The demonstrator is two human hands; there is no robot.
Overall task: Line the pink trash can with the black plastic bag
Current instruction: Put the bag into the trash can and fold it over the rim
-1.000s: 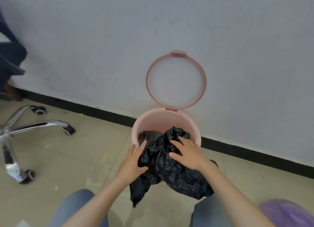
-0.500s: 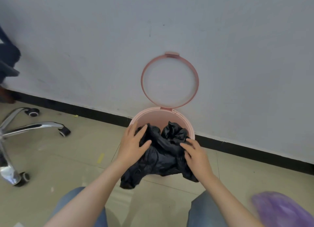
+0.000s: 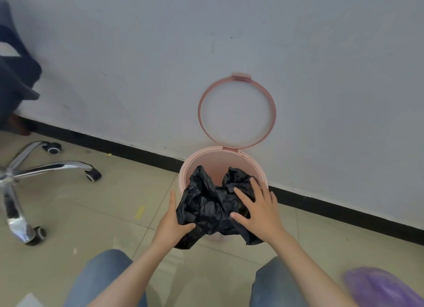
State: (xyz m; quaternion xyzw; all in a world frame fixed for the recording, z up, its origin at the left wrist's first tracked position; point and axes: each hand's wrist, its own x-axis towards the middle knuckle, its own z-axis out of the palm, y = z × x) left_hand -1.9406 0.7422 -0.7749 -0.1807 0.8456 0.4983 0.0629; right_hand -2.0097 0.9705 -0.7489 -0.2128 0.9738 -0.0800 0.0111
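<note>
Two bare hands work a crumpled black plastic bag (image 3: 211, 205) draped over the near rim of the pink trash can (image 3: 231, 159), partly inside it. Left hand (image 3: 171, 226) pinches the bag's left edge, thumb on top. Right hand (image 3: 259, 209) rests on it with fingers spread; the ring lid (image 3: 237, 110) stands upright against the far wall.

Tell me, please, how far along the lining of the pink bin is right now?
Done: the ring lid stands flipped up against the wall, and the black bag sits bunched across the near rim of the pink trash can. In hand: the left hand grips its near edge while the right hand presses on top. Left: opening the bag, pushing it down inside and folding it over the rim.
</note>
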